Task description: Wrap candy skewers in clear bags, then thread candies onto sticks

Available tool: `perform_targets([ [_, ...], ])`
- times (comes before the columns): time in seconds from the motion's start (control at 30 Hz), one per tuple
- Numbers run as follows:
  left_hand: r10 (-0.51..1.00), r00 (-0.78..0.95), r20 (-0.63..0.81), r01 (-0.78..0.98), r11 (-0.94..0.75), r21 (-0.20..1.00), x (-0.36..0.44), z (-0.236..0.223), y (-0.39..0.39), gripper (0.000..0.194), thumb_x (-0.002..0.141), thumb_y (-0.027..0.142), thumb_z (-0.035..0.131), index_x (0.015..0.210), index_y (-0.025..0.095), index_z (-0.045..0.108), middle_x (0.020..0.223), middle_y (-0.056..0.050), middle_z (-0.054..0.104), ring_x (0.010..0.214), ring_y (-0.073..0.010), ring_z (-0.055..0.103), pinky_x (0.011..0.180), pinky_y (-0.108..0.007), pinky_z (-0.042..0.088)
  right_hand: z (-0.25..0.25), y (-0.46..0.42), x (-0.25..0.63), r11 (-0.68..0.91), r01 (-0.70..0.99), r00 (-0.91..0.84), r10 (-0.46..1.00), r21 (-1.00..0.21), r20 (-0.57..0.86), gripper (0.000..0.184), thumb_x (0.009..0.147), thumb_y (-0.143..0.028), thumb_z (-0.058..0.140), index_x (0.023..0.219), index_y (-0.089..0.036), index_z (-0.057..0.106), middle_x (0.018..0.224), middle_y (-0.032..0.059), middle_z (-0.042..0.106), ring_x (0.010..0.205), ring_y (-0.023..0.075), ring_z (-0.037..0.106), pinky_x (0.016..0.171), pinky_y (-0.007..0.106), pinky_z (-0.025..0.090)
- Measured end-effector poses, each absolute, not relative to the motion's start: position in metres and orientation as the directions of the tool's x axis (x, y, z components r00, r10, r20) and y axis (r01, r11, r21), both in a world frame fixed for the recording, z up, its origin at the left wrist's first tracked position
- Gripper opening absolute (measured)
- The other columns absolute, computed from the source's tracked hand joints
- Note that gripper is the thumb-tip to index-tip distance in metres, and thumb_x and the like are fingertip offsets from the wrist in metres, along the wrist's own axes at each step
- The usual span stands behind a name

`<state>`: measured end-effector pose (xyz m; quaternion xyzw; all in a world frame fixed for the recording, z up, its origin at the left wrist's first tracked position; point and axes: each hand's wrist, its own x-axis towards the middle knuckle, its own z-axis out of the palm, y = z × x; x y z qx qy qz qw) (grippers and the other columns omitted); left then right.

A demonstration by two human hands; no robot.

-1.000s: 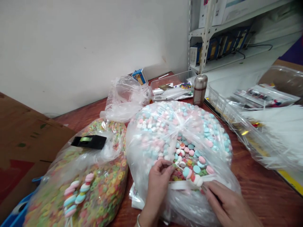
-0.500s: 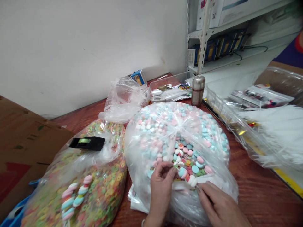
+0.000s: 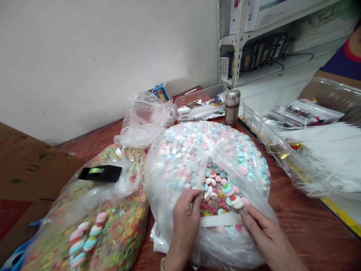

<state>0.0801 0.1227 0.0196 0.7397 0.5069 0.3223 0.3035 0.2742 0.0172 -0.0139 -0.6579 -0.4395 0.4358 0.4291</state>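
My right hand (image 3: 263,233) pinches the lower end of a candy skewer (image 3: 233,196), a short stack of pastel pink, white and blue round candies with coloured rings between them. The skewer tilts up and left over the opening of a large clear plastic bag (image 3: 172,184). My left hand (image 3: 184,216) is at the left side of that opening, thumb and fingers closed together; what is between them is hidden. Inside the opening lie pastel round candies (image 3: 220,178) and smaller coloured rings (image 3: 210,207). Two finished-looking candy stacks (image 3: 94,231) (image 3: 77,244) rest on another bag to the left.
The left bag (image 3: 124,226) is full of coloured rings, with a black tape dispenser (image 3: 100,174) on top. A metal flask (image 3: 232,107) stands behind. Clear trays (image 3: 263,131) with white sticks (image 3: 327,154) are at right; a cardboard box (image 3: 31,165) is at left.
The skewer has swung from lying nearly level near my left fingers to tilting upward, away from them. A green ring now shows at its top. My left hand has shifted slightly left.
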Motion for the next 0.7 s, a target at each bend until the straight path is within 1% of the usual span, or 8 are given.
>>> perform_targets([
  [0.13,0.879,0.44,0.183,0.722,-0.468,0.509,0.104,0.024,0.14,0.017,0.09,0.014,0.053,0.09,0.021,0.068,0.087,-0.005,0.066,0.086,-0.0213,0.06,0.078,-0.034,0.047,-0.016,0.019,0.285,-0.253,0.191,0.294,0.937,-0.948,-0.191,0.038,0.09,-0.052,0.05,0.097,-0.021,0.072,0.085,0.0026,0.071,0.084,0.0223,0.066,0.069,0.021,0.053],
  [0.2,0.859,0.479,0.181,0.779,-0.511,0.365,0.123,0.023,0.149,0.016,0.089,0.014,0.054,0.085,0.021,0.068,0.085,-0.006,0.065,0.084,-0.0228,0.058,0.076,-0.035,0.046,-0.015,0.018,0.287,-0.252,0.176,0.281,0.939,-0.952,-0.197,0.039,0.091,-0.052,0.05,0.097,-0.021,0.072,0.085,0.0026,0.071,0.083,0.022,0.067,0.069,0.021,0.053],
  [0.23,0.854,0.488,0.179,0.794,-0.52,0.315,0.132,0.022,0.154,0.015,0.089,0.014,0.055,0.084,0.021,0.068,0.085,-0.006,0.064,0.084,-0.0236,0.057,0.076,-0.036,0.045,-0.014,0.018,0.288,-0.251,0.168,0.274,0.941,-0.953,-0.2,0.039,0.091,-0.052,0.049,0.097,-0.021,0.072,0.082,0.0022,0.071,0.082,0.0218,0.066,0.068,0.021,0.052],
  [0.3,0.859,0.482,0.174,0.811,-0.512,0.283,0.149,0.018,0.164,0.014,0.087,0.013,0.056,0.082,0.02,0.067,0.086,-0.008,0.065,0.085,-0.0252,0.057,0.077,-0.038,0.043,-0.011,0.017,0.289,-0.253,0.143,0.263,0.942,-0.957,-0.21,0.038,0.092,-0.052,0.049,0.096,-0.021,0.072,0.079,0.0018,0.069,0.082,0.0217,0.066,0.068,0.021,0.052],
  [0.43,0.883,0.442,0.155,0.804,-0.467,0.367,0.167,0.009,0.178,0.019,0.082,0.008,0.056,0.07,0.019,0.065,0.087,-0.011,0.066,0.089,-0.0274,0.057,0.08,-0.041,0.04,-0.009,0.017,0.291,-0.257,0.089,0.258,0.939,-0.962,-0.227,0.037,0.092,-0.051,0.049,0.097,-0.021,0.07,0.088,0.0029,0.07,0.086,0.0215,0.066,0.071,0.021,0.052],
  [0.53,0.899,0.412,0.152,0.775,-0.433,0.46,0.168,0.009,0.182,0.019,0.082,0.01,0.057,0.067,0.019,0.065,0.085,-0.01,0.066,0.09,-0.0271,0.058,0.081,-0.041,0.04,-0.008,0.019,0.291,-0.228,0.064,0.258,0.944,-0.972,-0.205,0.036,0.093,-0.05,0.047,0.093,-0.02,0.068,0.083,0.0024,0.068,0.083,0.0209,0.065,0.071,0.021,0.052],
  [0.6,0.912,0.386,0.139,0.734,-0.394,0.553,0.164,0.014,0.184,0.017,0.084,0.015,0.057,0.071,0.019,0.067,0.085,-0.009,0.067,0.085,-0.0247,0.06,0.079,-0.038,0.042,-0.008,0.02,0.291,-0.197,0.075,0.264,0.949,-0.977,-0.172,0.036,0.094,-0.049,0.046,0.087,-0.02,0.066,0.078,0.0015,0.066,0.079,0.0198,0.064,0.07,0.021,0.051],
  [0.7,0.917,0.39,0.084,0.64,-0.336,0.691,0.156,0.024,0.183,0.02,0.09,0.029,0.053,0.085,0.017,0.068,0.08,-0.007,0.069,0.071,-0.0188,0.062,0.065,-0.03,0.046,-0.005,0.019,0.289,-0.149,0.145,0.269,0.957,-0.978,-0.107,0.035,0.096,-0.046,0.043,0.081,-0.02,0.063,0.075,0.0012,0.065,0.075,0.0182,0.064,0.069,0.021,0.051],
])
